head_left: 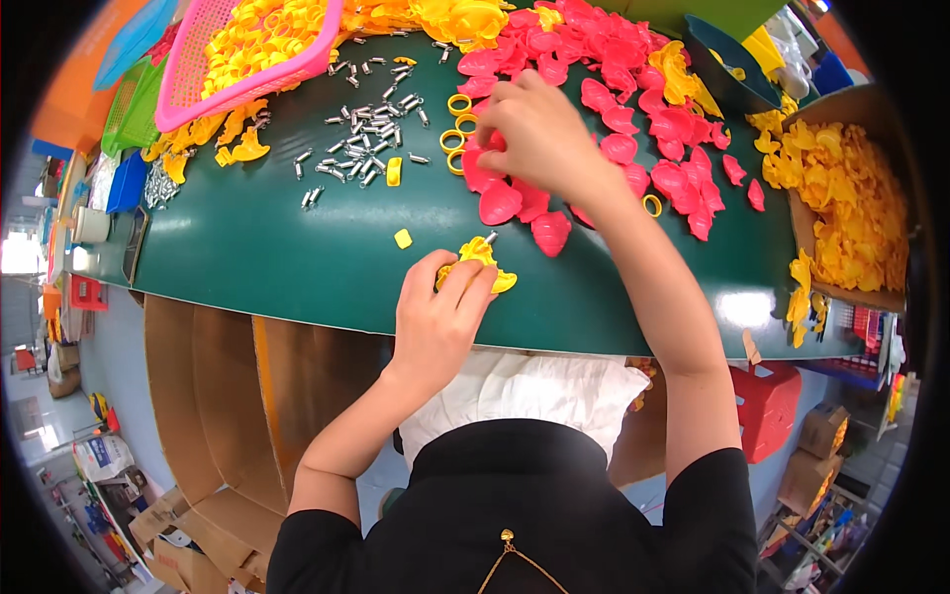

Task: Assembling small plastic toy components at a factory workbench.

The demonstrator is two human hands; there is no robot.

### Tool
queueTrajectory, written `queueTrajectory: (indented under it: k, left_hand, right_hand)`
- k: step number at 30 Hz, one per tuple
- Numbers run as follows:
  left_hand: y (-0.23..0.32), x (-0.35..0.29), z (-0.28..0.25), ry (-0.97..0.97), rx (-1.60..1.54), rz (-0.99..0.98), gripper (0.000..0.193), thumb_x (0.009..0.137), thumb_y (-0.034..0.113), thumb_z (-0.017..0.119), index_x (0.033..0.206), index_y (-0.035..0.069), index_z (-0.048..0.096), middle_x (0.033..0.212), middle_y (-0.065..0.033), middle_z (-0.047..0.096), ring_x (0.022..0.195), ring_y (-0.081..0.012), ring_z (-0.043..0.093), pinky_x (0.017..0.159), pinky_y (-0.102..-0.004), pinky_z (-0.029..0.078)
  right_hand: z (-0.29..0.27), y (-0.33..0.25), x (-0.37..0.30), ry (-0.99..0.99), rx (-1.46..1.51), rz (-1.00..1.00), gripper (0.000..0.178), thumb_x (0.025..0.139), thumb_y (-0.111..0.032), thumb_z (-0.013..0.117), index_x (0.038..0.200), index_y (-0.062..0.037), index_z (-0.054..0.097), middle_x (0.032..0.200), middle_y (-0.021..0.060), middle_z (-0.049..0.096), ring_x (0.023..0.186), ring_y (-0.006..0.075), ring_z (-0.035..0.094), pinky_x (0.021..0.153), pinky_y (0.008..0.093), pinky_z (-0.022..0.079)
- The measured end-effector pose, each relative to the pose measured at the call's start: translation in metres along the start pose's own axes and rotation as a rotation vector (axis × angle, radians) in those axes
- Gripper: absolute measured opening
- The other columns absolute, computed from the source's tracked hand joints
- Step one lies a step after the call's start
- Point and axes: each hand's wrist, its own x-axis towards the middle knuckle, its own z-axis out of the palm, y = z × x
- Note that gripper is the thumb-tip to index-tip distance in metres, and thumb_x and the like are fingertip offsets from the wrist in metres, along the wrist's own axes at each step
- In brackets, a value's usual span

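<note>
My left hand point(435, 315) is closed on a yellow plastic piece point(477, 251) at the table's near edge. A small silver metal part point(491, 238) sticks up from that piece. My right hand point(539, 134) reaches over the pile of glossy red shell-shaped pieces point(551, 232), thumb and fingers apart, with nothing visible between them. Beside it on the left stand several yellow rings point(453, 141). Another yellow ring point(394, 172) and a small yellow square piece point(403, 239) lie on the table between the hands and the silver parts.
Many silver cylindrical parts point(371, 134) lie scattered over the green table point(267, 252). A pink basket point(183, 84) of yellow rings stands at the far left. On the right are a cardboard box point(804, 213) of yellow pieces and a dark bowl point(727, 74). An open carton point(203, 396) stands below.
</note>
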Motion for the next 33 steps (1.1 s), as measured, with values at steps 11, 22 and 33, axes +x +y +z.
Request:
queueTrajectory:
  k: [11, 22, 33]
  left_hand:
    - [0.006, -0.016, 0.018, 0.009, -0.171, 0.191, 0.03, 0.063, 0.001, 0.07, 0.091, 0.003, 0.062, 0.1, -0.0086, 0.062, 0.11, -0.0308, 0.053, 0.098, -0.0522, 0.045]
    - [0.012, -0.022, 0.019, 0.183, 0.011, 0.269, 0.017, 0.069, 0.006, 0.068, 0.086, 0.003, 0.068, 0.096, -0.0057, 0.065, 0.1, -0.0278, 0.052, 0.086, -0.0435, 0.054]
    - [0.007, -0.023, 0.019, 0.181, -0.001, 0.308, 0.02, 0.066, 0.005, 0.068, 0.086, 0.005, 0.07, 0.095, -0.0039, 0.066, 0.098, -0.0274, 0.052, 0.08, -0.0388, 0.056]
  right_hand:
    - [-0.03, -0.002, -0.105, 0.148, 0.519, 0.261, 0.014, 0.08, -0.004, 0.064, 0.094, -0.0035, 0.066, 0.082, 0.0042, 0.063, 0.082, 0.0124, 0.06, 0.066, 0.0231, 0.043]
    - [0.001, -0.072, -0.147, 0.347, 0.605, 0.375, 0.014, 0.072, 0.0, 0.072, 0.084, -0.0003, 0.066, 0.07, 0.0054, 0.061, 0.06, 0.0134, 0.056, 0.052, 0.0238, 0.042]
    - [0.023, -0.072, -0.144, 0.371, 0.561, 0.328, 0.012, 0.069, 0.004, 0.07, 0.08, 0.0024, 0.064, 0.068, 0.0097, 0.061, 0.055, 0.0199, 0.061, 0.049, 0.0266, 0.047]
